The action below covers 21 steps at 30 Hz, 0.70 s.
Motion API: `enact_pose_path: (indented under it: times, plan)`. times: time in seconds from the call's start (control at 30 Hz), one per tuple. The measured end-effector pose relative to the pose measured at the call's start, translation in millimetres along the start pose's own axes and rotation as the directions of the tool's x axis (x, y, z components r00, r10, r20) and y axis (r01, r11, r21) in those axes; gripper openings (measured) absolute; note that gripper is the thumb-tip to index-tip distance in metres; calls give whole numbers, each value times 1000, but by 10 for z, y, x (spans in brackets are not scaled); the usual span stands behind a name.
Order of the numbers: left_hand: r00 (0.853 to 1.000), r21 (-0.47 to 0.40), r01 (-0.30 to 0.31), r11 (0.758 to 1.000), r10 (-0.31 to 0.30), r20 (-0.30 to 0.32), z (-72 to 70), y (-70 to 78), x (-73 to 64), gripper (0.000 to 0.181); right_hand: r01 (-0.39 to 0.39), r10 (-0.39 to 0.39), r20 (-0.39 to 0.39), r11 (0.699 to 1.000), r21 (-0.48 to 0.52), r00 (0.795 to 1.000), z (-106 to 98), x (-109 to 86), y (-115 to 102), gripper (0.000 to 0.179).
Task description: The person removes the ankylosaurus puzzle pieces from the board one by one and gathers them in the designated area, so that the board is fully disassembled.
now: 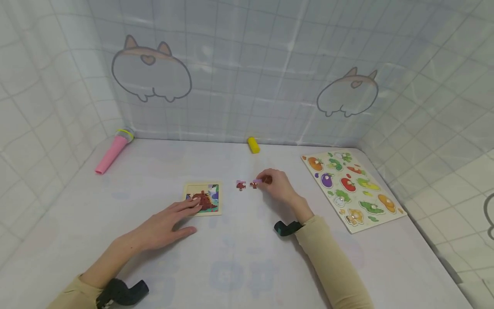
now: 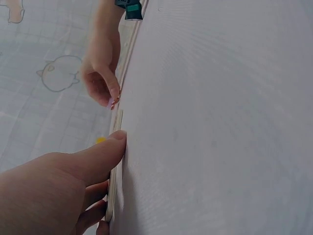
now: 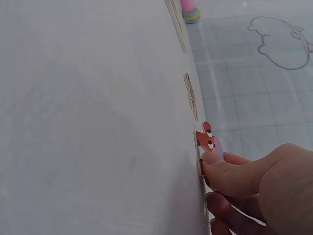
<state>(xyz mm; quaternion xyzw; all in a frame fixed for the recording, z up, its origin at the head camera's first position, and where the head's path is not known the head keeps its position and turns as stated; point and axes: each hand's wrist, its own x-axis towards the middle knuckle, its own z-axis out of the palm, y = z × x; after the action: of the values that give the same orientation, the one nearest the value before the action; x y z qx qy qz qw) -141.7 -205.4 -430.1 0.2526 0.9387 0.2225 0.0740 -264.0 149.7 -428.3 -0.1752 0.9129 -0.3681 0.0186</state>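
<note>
The left hand (image 1: 164,226) lies flat, its fingers mostly straight and a bit apart, with the fingertips on the picture in the little puzzle tray (image 1: 196,189). The tray sits on the tabletop (image 1: 231,240), in front of the person, and its top part shows bare wood. The right hand (image 1: 278,185) is pinching a red puzzle piece (image 3: 208,138) with painted eyes, just off to the right of the tray. A loose piece (image 1: 241,185) lies between the tray and that hand. (A bit of brown shows by the fingers too, but I can't tell if it is one more piece.) The pinched piece is small and thin, so it could slip out or flip over if the thumb squeezes only its edge. If the right hand goes too low, it could bump the loose piece away. If the left hand presses crooked, the tray could slide or the pieces in it could pop up.
</note>
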Motion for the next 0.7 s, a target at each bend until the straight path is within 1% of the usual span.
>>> enact_pose_path:
  times: [0.13,0.3,0.57,0.7]
  plan:
    - [1000,-1,1,1000,-1,2,0,9,-3,66,24,-25,-30,999,-45,999,18,16,20,17]
    - [1000,0,-22,1000,22,-21,6,11,-6,65,54,-58,-61,996,-66,996,42,29,18,16]
    - [999,9,-35,999,35,-39,5,15,-18,64,41,-46,-77,997,-70,996,78,26,23,15]
    - [999,8,-36,999,37,-38,7,21,-16,65,30,-35,-76,997,-65,996,79,24,28,12]
